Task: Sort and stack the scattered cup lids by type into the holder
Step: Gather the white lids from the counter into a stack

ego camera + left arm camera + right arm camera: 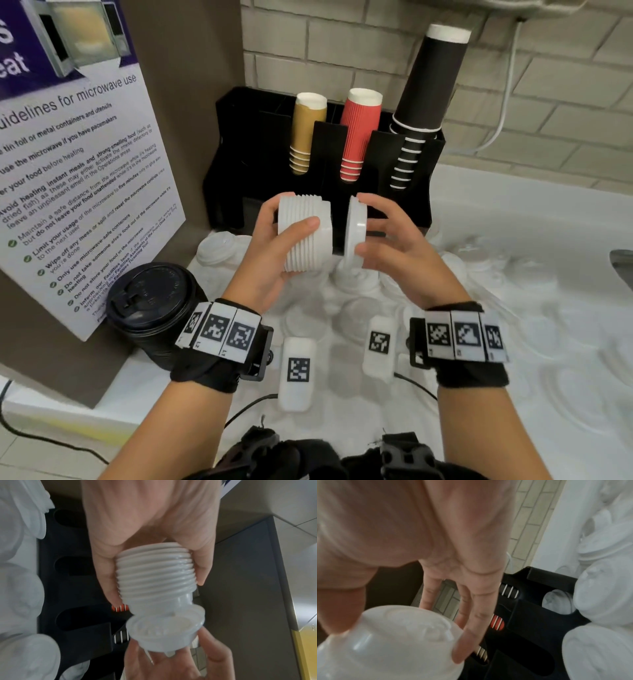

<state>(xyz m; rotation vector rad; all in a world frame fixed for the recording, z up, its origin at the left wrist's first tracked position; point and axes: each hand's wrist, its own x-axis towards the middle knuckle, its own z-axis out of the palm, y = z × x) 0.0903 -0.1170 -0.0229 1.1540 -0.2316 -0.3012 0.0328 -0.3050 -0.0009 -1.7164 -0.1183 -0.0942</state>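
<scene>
My left hand grips a stack of white lids lying sideways, thumb across its ribbed rims; the same stack of white lids fills the left wrist view. My right hand holds a single white lid on edge, a small gap from the stack's open end. In the right wrist view this single lid sits between thumb and fingertips. Just behind both hands stands the black holder, with paper cups in its upper slots. Several more white lids lie scattered on the counter below.
A stack of black lids stands at the left by a microwave guideline sign. Clear flat lids spread over the white counter at right. Tan, red and black cup stacks fill the holder. A sink edge shows far right.
</scene>
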